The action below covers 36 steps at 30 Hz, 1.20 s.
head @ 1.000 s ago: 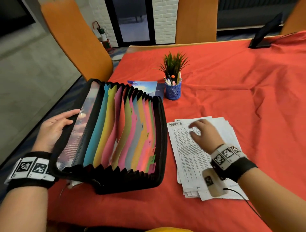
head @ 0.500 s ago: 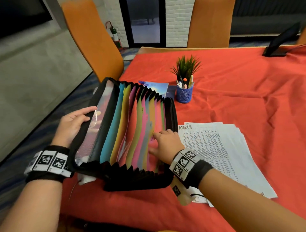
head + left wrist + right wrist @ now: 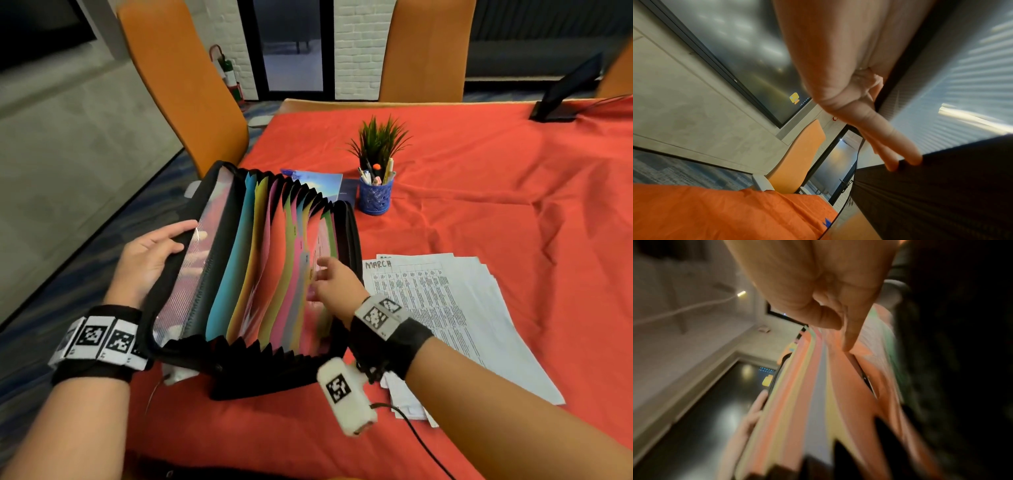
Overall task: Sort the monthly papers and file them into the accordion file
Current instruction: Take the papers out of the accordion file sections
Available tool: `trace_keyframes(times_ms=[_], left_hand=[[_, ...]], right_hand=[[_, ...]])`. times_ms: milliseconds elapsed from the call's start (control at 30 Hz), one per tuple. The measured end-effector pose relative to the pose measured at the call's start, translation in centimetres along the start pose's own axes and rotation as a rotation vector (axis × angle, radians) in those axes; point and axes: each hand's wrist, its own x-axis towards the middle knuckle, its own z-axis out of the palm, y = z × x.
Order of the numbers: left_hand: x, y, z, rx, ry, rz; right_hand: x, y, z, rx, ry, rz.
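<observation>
The black accordion file stands fanned open on the red tablecloth, its coloured dividers spread apart. My left hand pinches the clear outer flap at the left, thumb on top and fingers behind it; its fingertips meet the black flap edge. My right hand reaches into the right-hand pockets and holds nothing. Its straight index finger presses an orange divider aside. A printed sheet shows inside a pocket there. The stack of papers, topped by one marked MARCH, lies right of the file.
A blue pen cup with a small plant and a blue booklet sit just behind the file. Orange chairs stand at the table's far and left sides. A black tablet on a stand is at the far right corner.
My right hand left the MARCH stack, moved left into the file and now works further back among the right-hand dividers. The left hand has kept its hold on the flap.
</observation>
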Motion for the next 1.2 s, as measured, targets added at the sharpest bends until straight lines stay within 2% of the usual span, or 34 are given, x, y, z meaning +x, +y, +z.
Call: trace_keyframes(times_ms=[33, 67, 200, 267, 333, 400, 600, 800, 900, 1067, 1200], left_hand=[[0.0, 0.0, 0.0, 0.003, -0.001, 0.007], [0.0, 0.0, 0.0, 0.016, 0.003, 0.013], [-0.4, 0.0, 0.6, 0.039, 0.026, 0.031], [-0.6, -0.2, 0.9, 0.021, 0.037, 0.024], [-0.8, -0.4, 1.0, 0.003, 0.033, 0.018], [-0.9, -0.7, 1.2, -0.029, 0.024, 0.008], [-1.1, -0.9, 1.7, -0.061, 0.010, -0.017], [-1.2, -0.4, 2.3, -0.060, 0.004, 0.020], [-1.3, -0.2, 2.5, -0.075, 0.023, 0.025], [-0.7, -0.7, 2.0, -0.140, -0.001, -0.016], [-0.2, -0.6, 1.4, -0.146, -0.019, -0.010]], right_hand=[[0.3, 0.1, -0.1, 0.095, -0.002, 0.070], [0.6, 0.1, -0.2, 0.073, -0.023, 0.100], [0.5, 0.9, 0.1, -0.423, -0.145, 0.073], [0.5, 1.4, 0.5, -0.579, -0.122, 0.165], [0.3, 1.7, 0.8, -0.632, -0.065, 0.209], [0.7, 2.3, 1.0, -0.580, -0.046, 0.227], [1.8, 3.2, 0.2, -0.192, -0.065, 0.280], [3.1, 4.3, -0.4, -0.191, -0.035, 0.253], [3.7, 4.4, -0.3, -0.065, -0.012, 0.261], [4.1, 4.3, -0.8, -0.105, -0.110, 0.265], [3.2, 3.7, -5.0, 0.008, 0.021, 0.143]])
